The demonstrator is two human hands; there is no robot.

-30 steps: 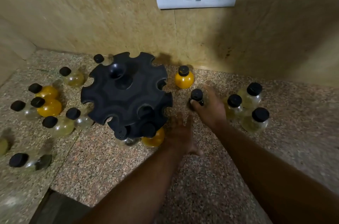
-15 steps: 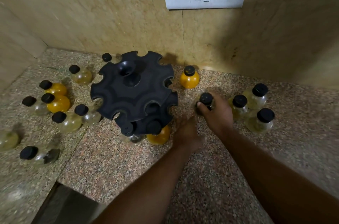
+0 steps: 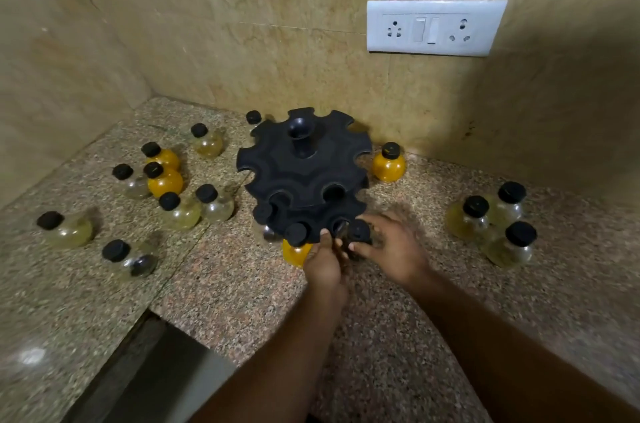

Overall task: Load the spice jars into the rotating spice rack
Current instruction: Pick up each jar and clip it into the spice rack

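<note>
The right hand [image 3: 391, 249] pinches a black-capped spice jar [image 3: 358, 234] at the near rim of the rotating spice rack [image 3: 304, 180], level with an open slot on its lower tier. The left hand [image 3: 327, 261] has its fingers curled against that same near edge, beside a seated orange jar [image 3: 296, 251]. Loose jars stand on the surface [image 3: 242, 284] left and right of the rack. The likely trouble is the rack turning under the push, so the slot slips away from the jar's neck; the jar could then tip or knock its orange neighbour loose.
</note>
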